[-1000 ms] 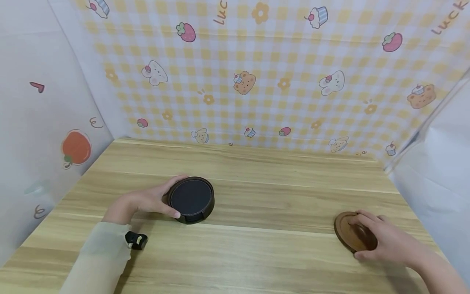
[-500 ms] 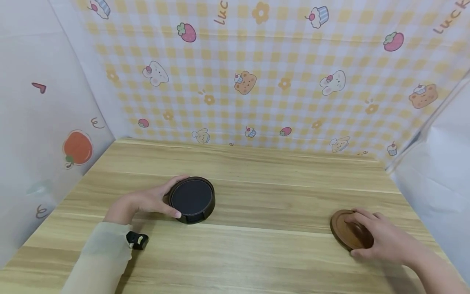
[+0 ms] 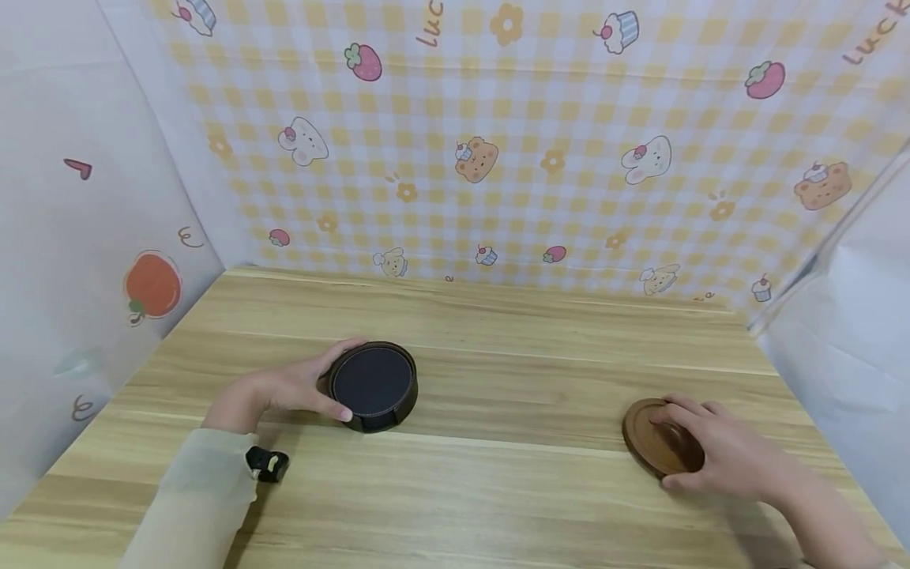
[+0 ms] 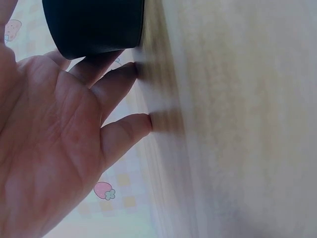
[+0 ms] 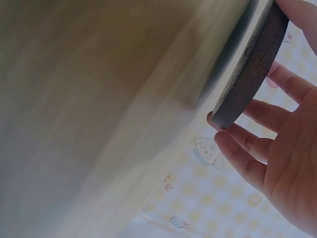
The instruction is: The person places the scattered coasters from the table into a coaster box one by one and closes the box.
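Note:
On the left of the head view, my left hand (image 3: 295, 386) holds a round black coaster holder (image 3: 375, 382), thumb at its near side and fingers round the far side. A dark disc with stitched edging lies inside it. In the left wrist view, the holder's smooth dark wall (image 4: 94, 27) shows above the spread lower fingers. Over at the right, my right hand (image 3: 732, 454) grips a round brown wooden disc, like a coaster (image 3: 642, 433), by its rim. The right wrist view shows the disc's thick edge (image 5: 253, 69) between thumb and fingers; it appears slightly tilted off the table.
Both hands work over a light wood-grain table (image 3: 498, 490). A yellow checked cloth wall (image 3: 498, 103) with cartoon prints rises at its back. White sheets (image 3: 64, 237) close off both sides. A black strap piece (image 3: 267, 465) sits at the left wrist.
My right hand has moved left with the brown disc, and slightly farther from me. The left hand and the black holder have stayed in place.

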Demonstrator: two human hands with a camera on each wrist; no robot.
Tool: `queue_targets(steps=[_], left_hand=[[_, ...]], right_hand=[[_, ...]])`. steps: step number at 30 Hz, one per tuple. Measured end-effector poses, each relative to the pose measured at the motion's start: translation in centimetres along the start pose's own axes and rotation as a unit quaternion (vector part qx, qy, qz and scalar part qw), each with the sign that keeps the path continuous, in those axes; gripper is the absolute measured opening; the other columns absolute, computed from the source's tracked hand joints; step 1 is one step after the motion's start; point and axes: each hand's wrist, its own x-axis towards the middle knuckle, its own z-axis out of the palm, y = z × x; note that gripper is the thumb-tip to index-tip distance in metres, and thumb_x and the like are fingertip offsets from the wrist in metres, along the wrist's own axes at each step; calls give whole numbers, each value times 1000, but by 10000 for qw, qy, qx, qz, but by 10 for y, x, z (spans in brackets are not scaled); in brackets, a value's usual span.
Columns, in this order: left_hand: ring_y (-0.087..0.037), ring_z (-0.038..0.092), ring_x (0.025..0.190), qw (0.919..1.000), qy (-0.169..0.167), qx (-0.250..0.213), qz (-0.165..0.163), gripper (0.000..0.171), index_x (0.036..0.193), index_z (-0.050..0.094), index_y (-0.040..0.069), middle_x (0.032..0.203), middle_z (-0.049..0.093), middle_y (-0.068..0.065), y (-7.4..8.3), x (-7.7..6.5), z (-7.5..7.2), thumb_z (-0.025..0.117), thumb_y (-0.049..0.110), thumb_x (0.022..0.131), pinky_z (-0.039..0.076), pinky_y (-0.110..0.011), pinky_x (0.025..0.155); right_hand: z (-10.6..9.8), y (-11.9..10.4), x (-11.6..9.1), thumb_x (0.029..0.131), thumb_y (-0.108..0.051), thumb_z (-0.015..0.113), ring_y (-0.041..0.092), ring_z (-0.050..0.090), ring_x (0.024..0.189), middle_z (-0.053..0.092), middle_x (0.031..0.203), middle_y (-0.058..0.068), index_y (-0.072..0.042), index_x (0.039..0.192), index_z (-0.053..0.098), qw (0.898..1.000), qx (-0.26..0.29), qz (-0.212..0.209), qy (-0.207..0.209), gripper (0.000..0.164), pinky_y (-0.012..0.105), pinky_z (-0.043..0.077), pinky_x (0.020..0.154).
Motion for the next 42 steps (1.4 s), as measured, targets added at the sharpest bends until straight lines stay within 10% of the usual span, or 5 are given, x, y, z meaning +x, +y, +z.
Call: queue_targets(steps=[42], left_hand=[[-47, 12, 149, 10000, -41, 24, -9, 117, 160, 4, 16, 163, 18, -21, 1, -1, -1, 86, 25, 77, 12, -74, 112]], right_hand=[[1, -59, 61, 69, -47, 88, 45, 46, 130, 42, 153, 21, -28, 133, 56, 9980, 225, -502, -298, 74, 58, 50, 89]])
